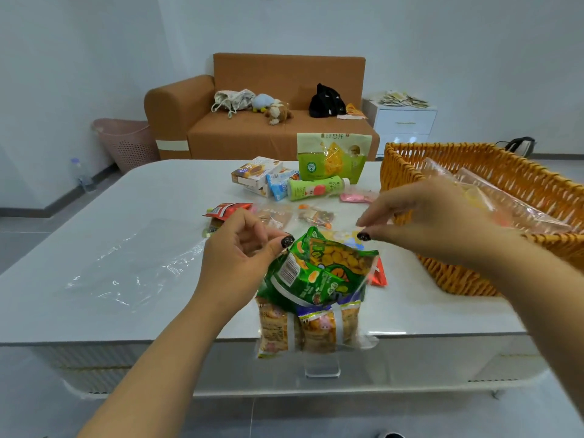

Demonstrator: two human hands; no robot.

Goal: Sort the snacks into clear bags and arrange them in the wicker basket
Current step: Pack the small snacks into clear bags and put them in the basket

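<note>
Nearest the camera, a clear bag (316, 298) packed with snacks hangs at the near edge of the counter (142, 317), held up between both hands. Inside it, green snack packets (313, 273) sit on top and orange-brown packets (303, 330) fill the bottom, which dips below the counter's edge. The left hand (243, 248) pinches the bag's top left corner between thumb and curled fingers. The right hand (433, 222) pinches the top right corner, thumb and forefinger closed on the plastic, the other fingers lightly bent above.

Just right of the bag, a red packet (379, 273) lies on the counter, partly hidden behind it. To the left, an empty sheet-like clear bag (132, 267) lies flat. Beyond the hands lie small clear-wrapped snacks (316, 216), a red pouch (227, 210) and a pink packet (357, 197). Farther back are a green bottle (316, 188) on its side, a few small boxes (256, 175) and an upright green pouch (331, 156).

The wicker basket (404, 172) stands at the counter's right side, already holding filled clear bags (512, 203); what is in them is hard to tell.

Behind the counter stands a brown sofa (240, 134) with soft toys (278, 110) and a black bag (327, 101), a pink bin (126, 143) to its left and a white drawer unit (404, 121) to its right.
</note>
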